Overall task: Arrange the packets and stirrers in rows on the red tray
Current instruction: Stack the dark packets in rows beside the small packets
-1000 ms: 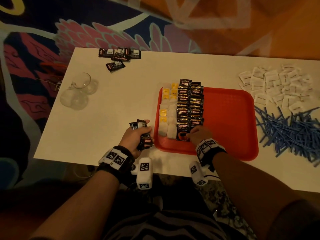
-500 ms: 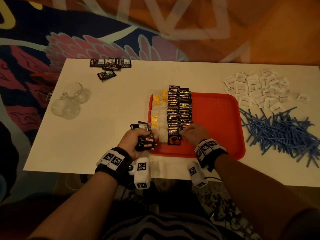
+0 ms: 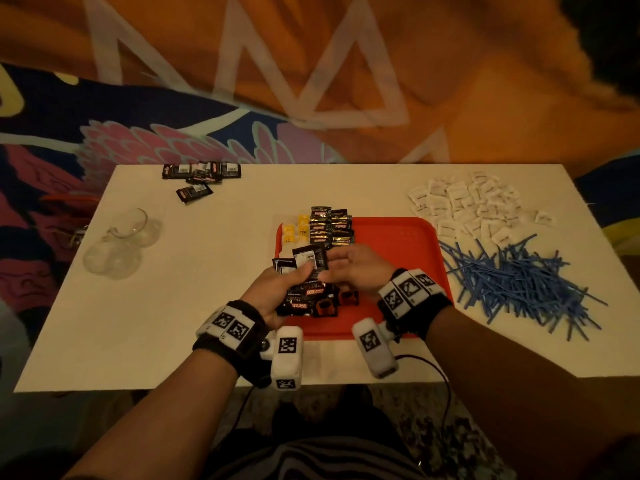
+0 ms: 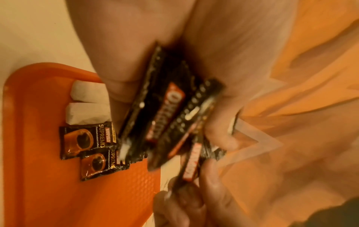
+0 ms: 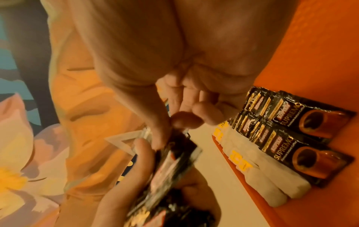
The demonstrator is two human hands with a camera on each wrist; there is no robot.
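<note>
Over the red tray's (image 3: pixel 391 306) near edge, the left hand (image 3: pixel 277 296) grips a fanned stack of coffee packets (image 3: pixel 304 268), likely as a supply, while the right hand's (image 3: pixel 356 268) fingers pinch the top packet to pull it free for the rows.

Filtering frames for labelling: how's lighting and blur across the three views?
Head view: dim, warm orange cast, but red tray and blue stirrers stay legible. Left wrist view: motion blur smears the black packets held by the left hand; tray packets sharp. Right wrist view: right hand soft, held packets blurred, tray rows crisp.
</note>
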